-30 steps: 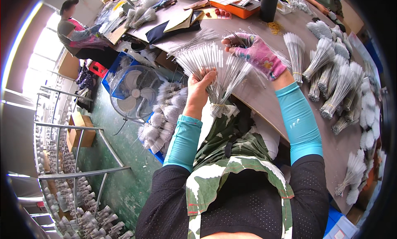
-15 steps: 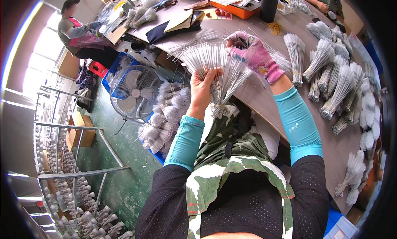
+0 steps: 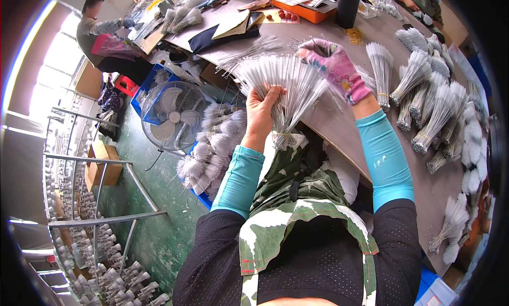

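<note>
Big fan of thin wire brushes (image 3: 289,86) up at chest height, right over the near edge of the brown table (image 3: 339,128). Splayed wide at the top like a peacock tail, pinched down to a tight neck near the bottom, with a thin yellowish band around the stems just above the ends. Silvery grey stems, fine pale bristles along the upper parts, kind of see-through where spread out.

Left hand (image 3: 261,112), bare, wrapped around the lower part of the fan from behind, fingers curled snug on the stems, thumb side toward the body. Right hand (image 3: 334,67) in a pink patterned glove, up at the top right edge of the fan, fingers bent and pinching a few of the brush tips; exactly how many, can't tell. Teal sleeves on both forearms.

On the table to the right: loads of tied brush bundles (image 3: 424,102) lying in rows, same grey fluffy look, well apart from the one being held. Further back, a black cup (image 3: 348,6), an orange tray (image 3: 302,9) and a little heap of yellow rubber bands (image 3: 354,36). Down left on the green floor, a floor fan (image 3: 172,115) and another pile of brushes (image 3: 214,147) just beside it. Another person (image 3: 103,33) seated at the far left.
</note>
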Demonstrator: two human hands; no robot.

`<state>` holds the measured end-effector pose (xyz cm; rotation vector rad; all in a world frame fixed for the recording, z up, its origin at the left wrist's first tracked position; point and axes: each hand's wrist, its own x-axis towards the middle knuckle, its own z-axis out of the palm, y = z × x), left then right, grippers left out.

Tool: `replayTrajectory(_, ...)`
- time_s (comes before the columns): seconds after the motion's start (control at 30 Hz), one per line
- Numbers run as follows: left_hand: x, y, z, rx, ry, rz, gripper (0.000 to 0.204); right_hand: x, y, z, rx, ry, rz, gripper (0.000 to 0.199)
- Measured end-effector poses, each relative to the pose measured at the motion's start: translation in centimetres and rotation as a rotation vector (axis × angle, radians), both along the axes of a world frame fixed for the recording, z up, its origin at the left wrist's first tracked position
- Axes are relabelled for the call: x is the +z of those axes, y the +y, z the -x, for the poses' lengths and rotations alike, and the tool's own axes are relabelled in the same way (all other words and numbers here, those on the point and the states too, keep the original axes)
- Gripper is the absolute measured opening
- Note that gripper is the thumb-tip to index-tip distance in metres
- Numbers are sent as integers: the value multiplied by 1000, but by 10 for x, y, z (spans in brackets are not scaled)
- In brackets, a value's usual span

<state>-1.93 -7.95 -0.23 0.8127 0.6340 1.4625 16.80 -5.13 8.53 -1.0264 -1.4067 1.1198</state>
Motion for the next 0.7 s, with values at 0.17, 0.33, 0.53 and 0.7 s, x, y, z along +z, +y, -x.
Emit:
replayTrajectory(0.17,6,-6,-7,-122,90,-13,9,32,7,26,-43,-276,-331,25)
replayTrajectory(0.33,-5,-5,-8,-113,87,11,15,16,10,16,210,-401,-88,32)
replayTrajectory(0.53,-7,-1,-7,-125,79,-60,13,5,7,5,132,-284,-117,30)
replayTrajectory(0.7,-4,-1,-4,-82,35,6,9,5,-3,1,175,-101,-80,25)
